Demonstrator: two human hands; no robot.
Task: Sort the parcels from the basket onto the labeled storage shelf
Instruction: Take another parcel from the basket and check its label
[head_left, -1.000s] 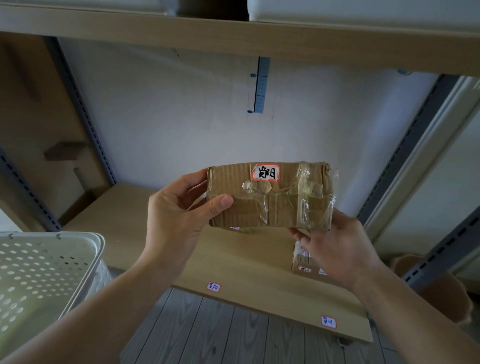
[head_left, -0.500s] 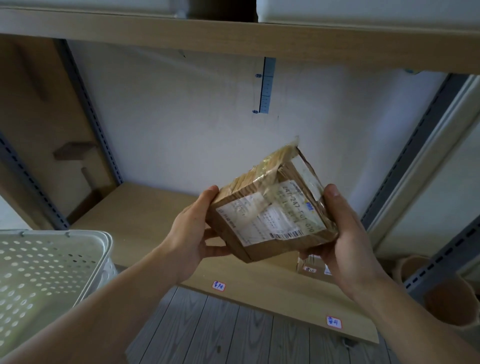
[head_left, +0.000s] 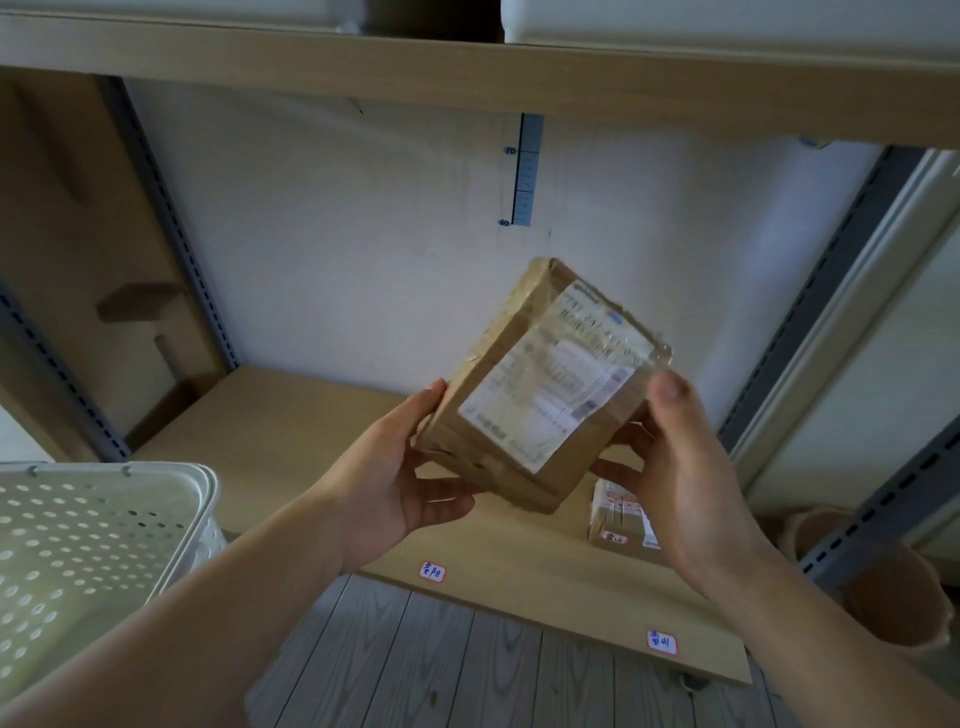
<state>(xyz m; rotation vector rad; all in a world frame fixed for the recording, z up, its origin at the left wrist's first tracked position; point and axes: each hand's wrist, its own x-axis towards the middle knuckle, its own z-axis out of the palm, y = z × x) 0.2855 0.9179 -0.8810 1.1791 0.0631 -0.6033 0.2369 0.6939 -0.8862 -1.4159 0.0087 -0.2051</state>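
Shelf (head_left: 322, 431): 1 parcel (head_left: 621, 517) lying; 2 hands' fingers (head_left: 667, 387) hold 1 box (head_left: 535, 384).

Lower shelf board (head_left: 311, 431) bare across left and middle, open reach w/ tall gap under the upper shelf (head_left: 467, 78). Right end taken by a small parcel (head_left: 615, 519) lying behind the right label (head_left: 662, 642). White basket (head_left: 98, 535) blocks low left approach. Grey uprights (head_left: 171, 223) flank both sides.
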